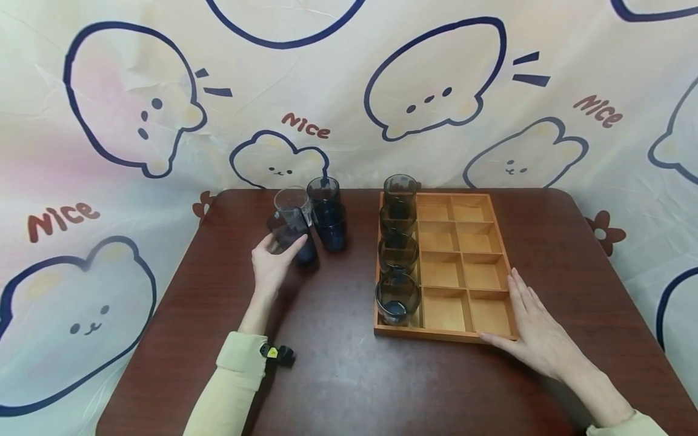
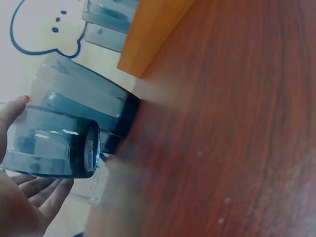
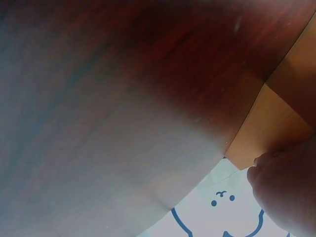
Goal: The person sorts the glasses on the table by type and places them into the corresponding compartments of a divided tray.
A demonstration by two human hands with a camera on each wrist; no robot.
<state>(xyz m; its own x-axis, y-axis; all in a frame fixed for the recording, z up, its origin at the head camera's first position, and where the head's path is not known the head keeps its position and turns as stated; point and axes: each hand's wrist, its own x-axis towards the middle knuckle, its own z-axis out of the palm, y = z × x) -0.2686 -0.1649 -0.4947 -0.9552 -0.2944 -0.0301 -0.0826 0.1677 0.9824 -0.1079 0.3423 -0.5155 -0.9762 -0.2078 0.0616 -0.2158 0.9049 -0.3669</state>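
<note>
My left hand (image 1: 269,266) grips a dark blue-tinted glass tumbler (image 1: 297,227) between thumb and fingers. The tumbler leans, and its labelled base shows in the left wrist view, where the same tumbler (image 2: 54,143) overlaps others behind it. Close beyond it stand a clear glass (image 1: 289,195) and two dark tumblers (image 1: 332,229), one behind the other. My right hand (image 1: 545,339) rests at the near right corner of a wooden compartment tray (image 1: 436,332), fingers straight along its side and thumb at its front edge. Several dark tumblers (image 1: 398,297) fill the tray's left column.
The tray's middle and right columns show bare wooden compartments (image 1: 440,270). Brown tabletop (image 1: 338,375) lies between the left-hand glasses and the tray, and in front of both. A printed cloth (image 1: 349,91) hangs behind the table's far edge.
</note>
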